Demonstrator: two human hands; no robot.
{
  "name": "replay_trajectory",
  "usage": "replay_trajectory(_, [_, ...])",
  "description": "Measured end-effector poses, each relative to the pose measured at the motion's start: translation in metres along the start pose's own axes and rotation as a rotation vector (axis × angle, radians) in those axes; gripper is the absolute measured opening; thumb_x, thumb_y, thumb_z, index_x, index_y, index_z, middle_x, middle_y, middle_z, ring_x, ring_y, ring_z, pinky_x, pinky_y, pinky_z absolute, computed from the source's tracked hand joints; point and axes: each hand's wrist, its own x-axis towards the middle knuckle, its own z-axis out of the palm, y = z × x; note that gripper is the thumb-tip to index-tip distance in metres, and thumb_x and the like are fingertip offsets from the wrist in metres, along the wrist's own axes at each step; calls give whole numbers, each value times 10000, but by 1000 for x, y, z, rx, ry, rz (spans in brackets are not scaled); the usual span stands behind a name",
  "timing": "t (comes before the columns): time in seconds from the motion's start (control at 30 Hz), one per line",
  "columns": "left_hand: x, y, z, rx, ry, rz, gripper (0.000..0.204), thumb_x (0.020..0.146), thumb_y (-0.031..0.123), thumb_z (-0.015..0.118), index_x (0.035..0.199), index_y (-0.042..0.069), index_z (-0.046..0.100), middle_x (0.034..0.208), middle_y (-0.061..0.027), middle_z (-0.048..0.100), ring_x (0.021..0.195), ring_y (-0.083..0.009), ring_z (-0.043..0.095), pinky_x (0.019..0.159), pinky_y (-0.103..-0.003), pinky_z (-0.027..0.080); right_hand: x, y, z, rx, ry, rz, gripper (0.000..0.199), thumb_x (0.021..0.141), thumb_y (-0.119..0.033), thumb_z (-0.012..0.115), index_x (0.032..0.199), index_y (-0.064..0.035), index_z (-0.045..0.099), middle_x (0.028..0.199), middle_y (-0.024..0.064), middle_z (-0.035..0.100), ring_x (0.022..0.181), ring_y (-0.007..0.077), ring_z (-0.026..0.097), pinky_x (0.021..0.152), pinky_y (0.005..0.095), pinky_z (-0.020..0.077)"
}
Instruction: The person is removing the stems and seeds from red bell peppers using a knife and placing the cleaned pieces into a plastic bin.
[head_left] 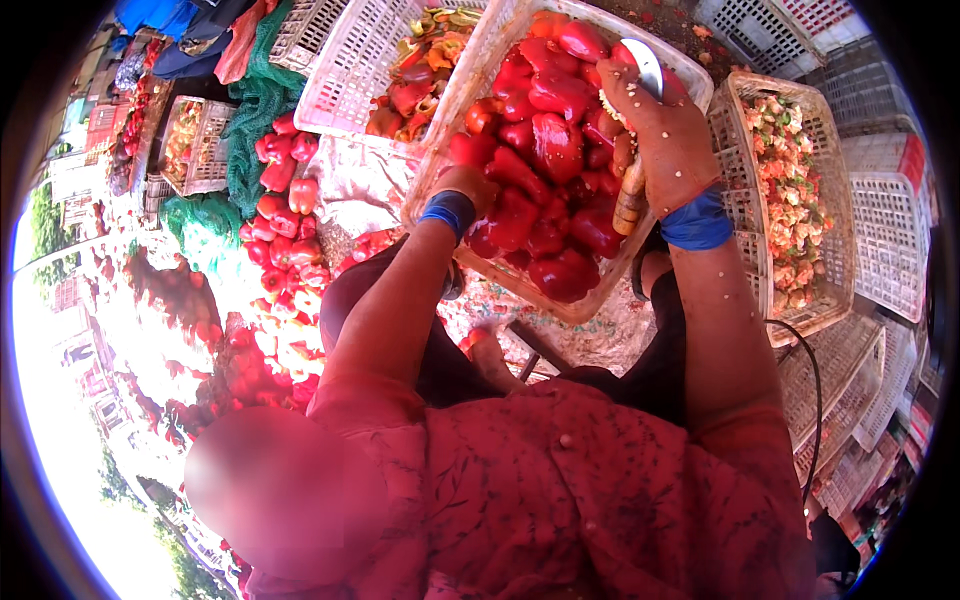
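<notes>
A pale plastic crate (575, 308) full of glossy red bell peppers (556, 145) sits before me, between my knees. My right hand (668, 145), with a blue band at the wrist, is closed round a knife (629, 203) over the crate's right side. The wooden handle shows below my fingers and a curved metal blade stands out above them. Pale seeds stick to that hand. My left hand (468, 188), also blue-banded, rests against the peppers at the crate's left side, its fingertips hidden.
Beyond to the left, another crate (345, 75) holds pepper scraps. At the right stands a crate (842, 290) of pale seedy cores. Loose red peppers (285, 235) cover the ground at left, near green netting (262, 110). Stacked crates (890, 240) and a dark cable (815, 370) lie far right.
</notes>
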Motion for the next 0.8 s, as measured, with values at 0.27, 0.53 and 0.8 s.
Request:
replay_trajectory(0.27, [3,36,15,-694,431,-668,309,889,328,538,1028,104,698,1036,-190,698,990,-372,666,827,-481,532,17,81,20,-721,-122,0,414,840,-424,672,1022,-54,704,945,177,709,903,337,680,804,409,538])
replay_trajectory(0.53, [4,39,3,-929,575,-714,297,850,309,571,1074,133,654,1000,-220,687,974,-406,649,818,-499,518,29,142,40,-963,-216,205,525,800,-427,694,1034,44,674,950,292,677,934,388,679,825,432,530])
replay_trajectory(0.8, [50,10,49,-961,418,-465,367,855,313,560,1110,66,652,1084,-226,677,1040,-397,641,884,-473,512,40,146,42,-894,-227,249,520,825,-434,693,1031,43,670,850,247,690,772,361,693,713,432,548])
